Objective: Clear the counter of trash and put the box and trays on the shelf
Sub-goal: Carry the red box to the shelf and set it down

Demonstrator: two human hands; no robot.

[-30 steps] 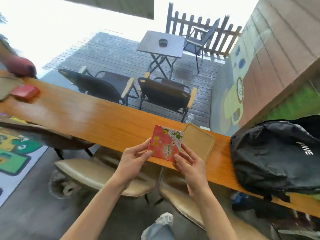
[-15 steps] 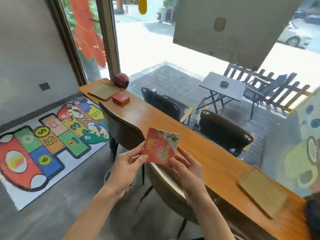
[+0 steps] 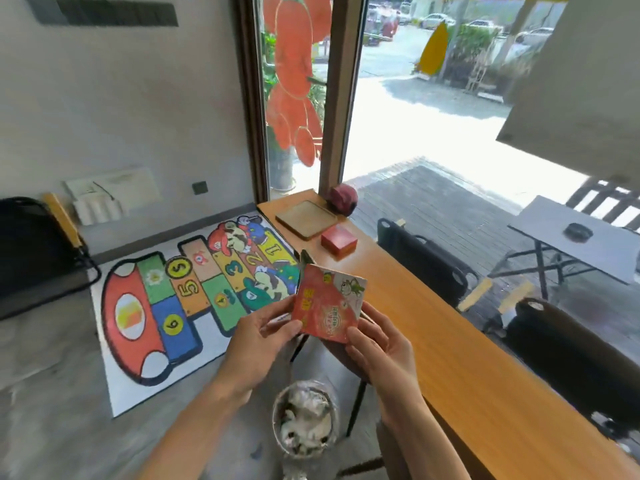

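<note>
I hold a flat red snack wrapper (image 3: 329,306) with cartoon print in both hands, in the air left of the wooden counter (image 3: 433,327). My left hand (image 3: 263,336) pinches its left edge and my right hand (image 3: 379,344) grips its lower right corner. Directly below the hands stands a round trash bin (image 3: 304,419) with a clear liner and crumpled waste inside. On the counter's far end lie a wooden tray (image 3: 306,220) and a small red box (image 3: 338,240).
A dark red round object (image 3: 343,199) sits at the counter's far corner by the window frame. A chair (image 3: 346,362) is tucked under the counter beneath my hands. A colourful hopscotch mat (image 3: 180,306) covers the floor at left; a black folding chair (image 3: 34,254) stands far left.
My view has swung left along the counter, away from the backpack and near tray. The wrapper stays in both hands, and the trash bin has come into view below them.
</note>
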